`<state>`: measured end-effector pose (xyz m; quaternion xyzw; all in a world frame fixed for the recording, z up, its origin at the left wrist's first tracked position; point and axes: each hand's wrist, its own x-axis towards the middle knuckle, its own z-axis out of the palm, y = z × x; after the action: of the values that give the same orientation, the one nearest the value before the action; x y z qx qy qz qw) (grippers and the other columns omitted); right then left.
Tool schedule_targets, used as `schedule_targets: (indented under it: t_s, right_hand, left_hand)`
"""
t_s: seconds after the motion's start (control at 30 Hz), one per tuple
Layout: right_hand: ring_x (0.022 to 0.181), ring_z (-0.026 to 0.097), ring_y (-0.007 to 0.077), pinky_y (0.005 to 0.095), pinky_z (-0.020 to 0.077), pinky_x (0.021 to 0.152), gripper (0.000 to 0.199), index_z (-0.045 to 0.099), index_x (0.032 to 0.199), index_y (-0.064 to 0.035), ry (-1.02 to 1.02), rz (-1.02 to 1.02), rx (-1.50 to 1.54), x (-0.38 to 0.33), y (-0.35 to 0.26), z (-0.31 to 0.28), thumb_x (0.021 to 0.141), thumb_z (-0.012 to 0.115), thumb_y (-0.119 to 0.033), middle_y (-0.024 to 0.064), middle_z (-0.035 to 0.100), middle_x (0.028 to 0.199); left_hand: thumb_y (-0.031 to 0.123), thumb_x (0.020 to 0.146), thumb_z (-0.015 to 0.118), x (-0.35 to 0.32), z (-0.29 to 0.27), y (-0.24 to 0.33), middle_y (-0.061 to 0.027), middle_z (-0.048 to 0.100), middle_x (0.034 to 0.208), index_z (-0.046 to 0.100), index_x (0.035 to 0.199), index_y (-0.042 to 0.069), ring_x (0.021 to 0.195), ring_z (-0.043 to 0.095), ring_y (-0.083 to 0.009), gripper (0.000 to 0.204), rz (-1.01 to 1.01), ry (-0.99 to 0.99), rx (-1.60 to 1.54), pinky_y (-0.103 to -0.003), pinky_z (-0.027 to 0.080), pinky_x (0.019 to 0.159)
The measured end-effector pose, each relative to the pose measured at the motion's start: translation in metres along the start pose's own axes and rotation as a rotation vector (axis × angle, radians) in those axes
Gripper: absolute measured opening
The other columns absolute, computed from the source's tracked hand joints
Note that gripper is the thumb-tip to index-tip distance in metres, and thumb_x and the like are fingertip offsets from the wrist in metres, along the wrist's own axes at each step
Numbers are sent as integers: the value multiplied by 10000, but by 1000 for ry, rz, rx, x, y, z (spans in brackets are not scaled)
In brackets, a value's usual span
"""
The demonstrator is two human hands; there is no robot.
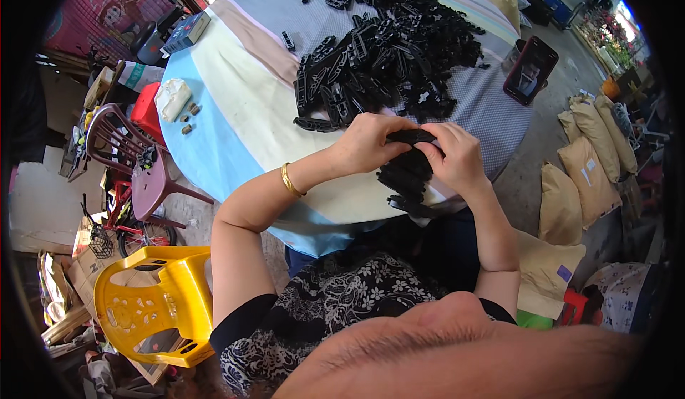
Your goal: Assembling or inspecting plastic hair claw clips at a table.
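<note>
Between my two hands, near the front edge of the cloth-covered table (239,106), is a small elongated black plastic part (412,136). My left hand (371,142), with a gold bangle on its wrist, pinches the part's left end. At its right end the thumb and fingers of my right hand (457,155) close on it. Just below the hands lies a small group of similar black parts (405,178) at the table edge. Beyond them spreads a big heap of black plastic parts (385,57). Fingers hide much of the held piece.
A phone (531,70) stands propped at the table's right side. On the left are a white plastic bag (172,99), small brown pieces and a blue box (187,33). A yellow chair (153,306), a purple chair (135,160) and stuffed sacks (589,178) surround the table.
</note>
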<state>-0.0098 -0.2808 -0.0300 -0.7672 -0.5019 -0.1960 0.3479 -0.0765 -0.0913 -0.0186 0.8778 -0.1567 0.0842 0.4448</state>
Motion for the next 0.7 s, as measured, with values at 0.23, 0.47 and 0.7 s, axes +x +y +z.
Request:
schedule_targets:
  t_s: [0.23, 0.47, 0.7]
  right_hand:
    - [767, 635, 197, 258, 491, 661, 190, 647, 983, -38, -142, 423, 620, -2, 59, -17, 802, 589, -23, 117, 653, 897]
    - [919, 575, 244, 326, 476, 799, 192, 653, 965, -51, 33, 178, -253, -2, 80, 2, 781, 599, -58, 86, 625, 1004]
    - [905, 560, 242, 353, 474, 738, 163, 614, 898, -61, -139, 260, -292, -2, 78, -5, 751, 655, -121, 40, 603, 894]
  left_hand:
    - [211, 750, 720, 1, 2, -9, -111, 624, 980, 630, 1050, 40, 941, 555, -264, 357, 264, -164, 186, -322, 482, 757]
    - [77, 685, 639, 29, -14, -47, -81, 496, 1239, 575, 1128, 61, 1123, 460, -268, 448, 174, 213, 912, -361, 383, 910]
    - [63, 688, 618, 27, -12, -45, -66, 539, 1088, 606, 1068, 78, 1029, 504, -247, 380, -34, 67, 885, -334, 423, 839]
